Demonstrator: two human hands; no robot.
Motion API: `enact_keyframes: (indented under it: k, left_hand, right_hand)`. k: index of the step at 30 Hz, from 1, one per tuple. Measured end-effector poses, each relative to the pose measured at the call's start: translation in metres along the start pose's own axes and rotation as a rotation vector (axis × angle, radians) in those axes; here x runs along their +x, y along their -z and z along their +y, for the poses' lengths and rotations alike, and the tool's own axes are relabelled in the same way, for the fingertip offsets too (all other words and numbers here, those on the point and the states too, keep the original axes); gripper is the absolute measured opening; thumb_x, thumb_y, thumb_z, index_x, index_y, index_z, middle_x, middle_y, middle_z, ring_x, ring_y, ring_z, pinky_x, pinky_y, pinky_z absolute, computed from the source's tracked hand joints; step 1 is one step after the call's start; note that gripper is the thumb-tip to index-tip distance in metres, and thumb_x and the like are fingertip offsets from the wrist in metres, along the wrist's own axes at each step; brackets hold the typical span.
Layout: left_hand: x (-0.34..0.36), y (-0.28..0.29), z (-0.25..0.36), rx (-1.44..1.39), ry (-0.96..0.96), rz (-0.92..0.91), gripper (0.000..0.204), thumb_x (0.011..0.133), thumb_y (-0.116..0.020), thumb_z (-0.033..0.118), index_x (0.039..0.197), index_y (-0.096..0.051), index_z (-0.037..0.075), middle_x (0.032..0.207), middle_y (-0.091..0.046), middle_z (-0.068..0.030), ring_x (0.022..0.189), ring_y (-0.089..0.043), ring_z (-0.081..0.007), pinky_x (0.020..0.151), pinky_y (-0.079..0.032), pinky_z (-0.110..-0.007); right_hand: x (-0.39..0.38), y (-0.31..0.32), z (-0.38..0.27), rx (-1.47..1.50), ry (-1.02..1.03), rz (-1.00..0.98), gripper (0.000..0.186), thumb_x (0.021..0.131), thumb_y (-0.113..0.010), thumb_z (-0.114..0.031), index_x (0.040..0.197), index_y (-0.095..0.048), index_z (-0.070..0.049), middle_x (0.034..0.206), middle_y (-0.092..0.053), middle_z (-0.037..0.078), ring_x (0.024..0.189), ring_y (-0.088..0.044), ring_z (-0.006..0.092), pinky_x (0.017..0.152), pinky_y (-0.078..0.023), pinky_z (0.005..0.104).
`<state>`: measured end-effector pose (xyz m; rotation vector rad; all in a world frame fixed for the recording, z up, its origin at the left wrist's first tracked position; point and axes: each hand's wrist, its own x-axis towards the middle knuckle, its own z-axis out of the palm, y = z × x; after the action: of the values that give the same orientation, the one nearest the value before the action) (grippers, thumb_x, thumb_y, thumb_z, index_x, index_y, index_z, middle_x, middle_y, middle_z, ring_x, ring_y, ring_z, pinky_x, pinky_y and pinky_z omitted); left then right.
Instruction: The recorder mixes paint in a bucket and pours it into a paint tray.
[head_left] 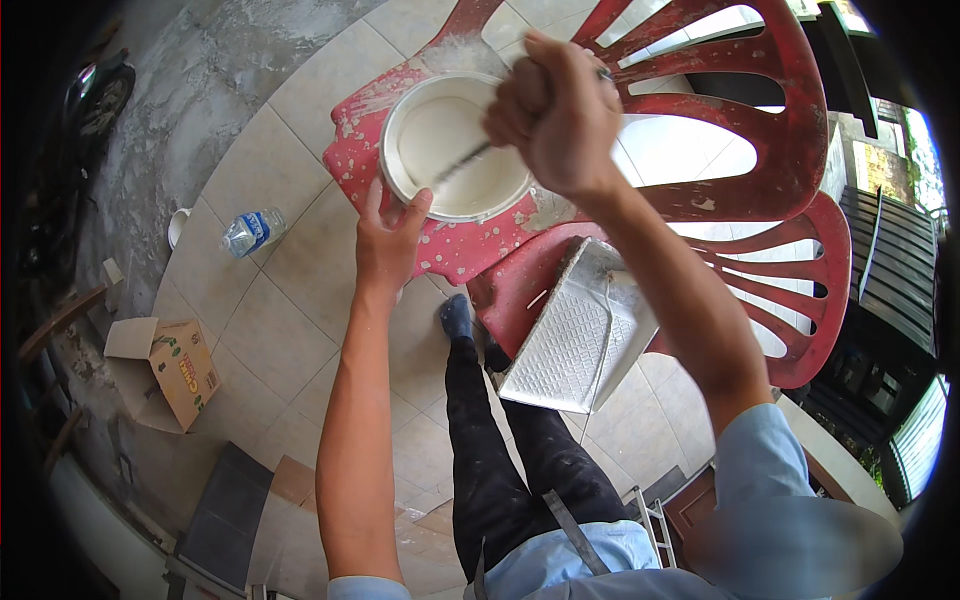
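light-blue shirt [610, 550] at the near edge. to the left, the left hand [388, 240], thumb apart from fingers, grips the near-left rim of a round white bucket [470, 216] on a paint-flecked red chair [465, 248]. smooth, creamy-white liquid [430, 138] lies inside. rightward, a thin dark rod [470, 159], whitened toward its tip, slants into it, the right hand's [565, 115] fingers clamped around it. near right, a white textured tray [565, 335].

The single view looks steeply down from a wide fisheye camera on the person's head, past the blue shirt [615, 548] and dark trousers [485, 450] to the tiled floor [270, 330]. The left hand [390, 240], right hand [560, 115] and bucket [388, 162] are near; edges bend toward the view's dark rim.
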<state>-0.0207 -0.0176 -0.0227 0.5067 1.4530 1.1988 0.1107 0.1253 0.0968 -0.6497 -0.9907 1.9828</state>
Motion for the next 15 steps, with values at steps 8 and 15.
enact_keyframes:
  k: [8,15]
  left_hand:
    - [-0.006,-0.016,0.017,-0.019,0.097,0.004,0.078,0.089,-0.067,0.025,0.148,-0.020,0.003,0.132,-0.050,-0.0200,0.118,-0.055,-0.0315,0.102,-0.043,-0.047]
    - [-0.002,-0.004,0.007,-0.053,0.047,-0.027,0.077,0.090,-0.066,0.023,0.147,-0.020,0.003,0.132,-0.050,-0.0206,0.118,-0.055,-0.0314,0.100,-0.045,-0.048]
  right_hand:
    - [0.087,0.017,-0.029,-0.404,0.372,0.079,0.041,0.097,-0.045,-0.027,0.059,-0.039,-0.014,0.048,-0.033,-0.005,0.038,-0.028,0.0073,0.037,-0.025,0.0263]
    - [0.003,-0.013,0.019,-0.119,0.145,0.147,0.049,0.099,-0.037,-0.026,0.054,-0.025,-0.013,0.045,-0.023,-0.002,0.038,-0.022,0.0104,0.039,-0.021,0.0288]
